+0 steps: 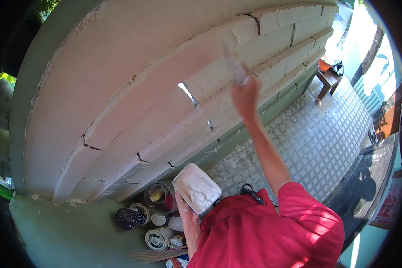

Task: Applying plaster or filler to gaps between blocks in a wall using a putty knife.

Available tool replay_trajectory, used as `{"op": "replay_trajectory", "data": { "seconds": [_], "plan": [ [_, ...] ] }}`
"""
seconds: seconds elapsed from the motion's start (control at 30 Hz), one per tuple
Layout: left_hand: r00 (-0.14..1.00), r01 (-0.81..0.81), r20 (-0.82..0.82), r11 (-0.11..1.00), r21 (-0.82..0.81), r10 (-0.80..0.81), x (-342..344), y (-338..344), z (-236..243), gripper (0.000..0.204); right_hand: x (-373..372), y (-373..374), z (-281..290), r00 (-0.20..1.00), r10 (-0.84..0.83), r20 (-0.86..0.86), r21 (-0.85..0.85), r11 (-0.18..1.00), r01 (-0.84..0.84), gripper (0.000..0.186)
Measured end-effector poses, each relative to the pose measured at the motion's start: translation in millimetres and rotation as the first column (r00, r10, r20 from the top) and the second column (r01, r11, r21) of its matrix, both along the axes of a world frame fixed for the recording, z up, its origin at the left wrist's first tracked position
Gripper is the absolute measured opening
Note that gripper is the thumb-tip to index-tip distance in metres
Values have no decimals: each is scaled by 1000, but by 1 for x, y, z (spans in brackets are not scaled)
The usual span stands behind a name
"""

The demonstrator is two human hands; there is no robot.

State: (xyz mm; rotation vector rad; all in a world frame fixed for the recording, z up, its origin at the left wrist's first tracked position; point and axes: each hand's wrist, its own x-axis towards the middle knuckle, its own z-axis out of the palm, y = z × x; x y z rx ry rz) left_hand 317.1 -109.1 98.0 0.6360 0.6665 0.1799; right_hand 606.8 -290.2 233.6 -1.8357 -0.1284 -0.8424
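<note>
From my end I see the right hand (245, 96) raised before the pale block wall (143, 116), its fingers closed around a tool (239, 73) — motion blur hides its exact shape, and I cannot tell whether it touches the wall. Low and near, the left hand (190, 216) grips a white tub (206, 178) by its left side; how far those fingers curl beneath, I cannot tell. White paste (203, 193) lies in the tub. Buckets (156, 240) crowd just left of that hand — tiled floor (308, 125) stretches away right.
</note>
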Motion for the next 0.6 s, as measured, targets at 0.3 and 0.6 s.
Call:
{"op": "replay_trajectory", "data": {
  "seconds": [0.3,0.6],
  "plan": [
    [999,-41,-24,999,5,41,1,-2,6,49,-16,53,10,995,56,83,-119,992,-46,59],
    [998,45,37,999,0,-45,13,-3,1,50,16,-17,32,996,-71,-48,-204,977,60,40]
  ]
}}
